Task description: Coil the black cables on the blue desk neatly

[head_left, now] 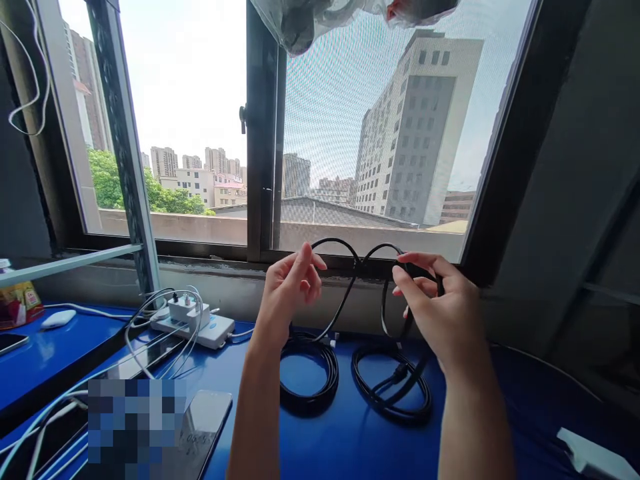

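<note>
Black cable [350, 267] strung between both hands at centre frame, arching in two humps just in front of the window sill [200, 270]; long axis left to right across the picture. Left hand [290, 287] pinching the cable's left part between thumb and fingertips, remaining fingers loosely curled. Right hand [440, 307] closed around a small loop of the same cable, fingers wrapped over it. Both equally near, each already gripping. Below, on the blue table [350, 447], two slack coils: left coil [307, 373] under the left wrist, right coil [393, 390] under the right hand, strands rising from them to the hands. Open table toward lower centre and right; lower left crowded by a power strip [197, 323] with white leads and a phone [200, 427]. Window frame close behind, little room upward.
</note>
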`<state>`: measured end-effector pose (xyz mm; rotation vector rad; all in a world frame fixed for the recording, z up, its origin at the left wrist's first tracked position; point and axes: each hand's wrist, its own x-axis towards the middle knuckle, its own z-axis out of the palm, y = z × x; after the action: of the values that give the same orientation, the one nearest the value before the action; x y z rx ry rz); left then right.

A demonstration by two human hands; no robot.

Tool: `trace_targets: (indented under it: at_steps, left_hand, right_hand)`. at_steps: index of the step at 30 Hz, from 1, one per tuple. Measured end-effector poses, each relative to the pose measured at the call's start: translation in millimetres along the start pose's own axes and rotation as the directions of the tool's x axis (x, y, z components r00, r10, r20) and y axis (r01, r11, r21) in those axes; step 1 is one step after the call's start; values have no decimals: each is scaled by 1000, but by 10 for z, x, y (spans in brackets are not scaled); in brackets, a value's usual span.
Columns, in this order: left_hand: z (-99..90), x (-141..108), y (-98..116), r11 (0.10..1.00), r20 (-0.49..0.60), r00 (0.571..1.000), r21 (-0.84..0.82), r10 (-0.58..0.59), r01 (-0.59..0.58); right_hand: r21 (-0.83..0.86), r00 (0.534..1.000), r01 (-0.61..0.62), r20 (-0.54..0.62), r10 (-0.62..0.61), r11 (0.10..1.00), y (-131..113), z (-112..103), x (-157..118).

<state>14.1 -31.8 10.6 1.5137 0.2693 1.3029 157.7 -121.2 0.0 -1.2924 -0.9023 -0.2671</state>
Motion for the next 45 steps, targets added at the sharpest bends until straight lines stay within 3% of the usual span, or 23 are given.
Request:
trace_targets:
  at_steps: [6,14,18,21,25,29,34,37,41,45]
  left_hand:
    - [-92,38,-39,976,-254,958,-138,132,-171]
    - [-133,63,-24,986,-322,936,-136,-141,101]
    - [-166,66,-5,982,-361,922,-168,-142,85]
    - [-219,44,39,984,-361,925,-166,-116,58]
    - [-284,-26,127,984,-405,914,-172,-35,-38]
    - [-370,-75,158,980,-389,921,-186,-10,-68]
    - [-448,-89,157,981,-345,939,-180,3,-69]
    - [-381,-112,234,991,-331,940,-123,-85,47]
    - [-245,-161,345,962,-277,922,-47,-270,268]
    - [-178,-198,367,961,-222,936,-26,-274,275]
  right_hand:
    - [20,998,56,-10,-56,998,-28,-73,19]
    - [-18,988,145,49,-144,989,-143,-108,-62]
    - [-153,979,175,-78,-188,973,-199,-155,-107]
    - [-223,968,123,-189,-167,967,-211,-207,-114]
    - [-145,970,32,-233,-66,989,-211,-270,-110]
    - [-29,970,120,-212,-123,992,-232,-275,-108]
    - [41,923,369,-137,-360,929,-250,-207,-121]
    - [-8,902,429,-48,-429,903,-254,-182,-150]
    - [-21,872,489,-13,-490,872,-284,-169,-203]
    - [-22,859,509,-52,-509,861,-345,-155,-279]
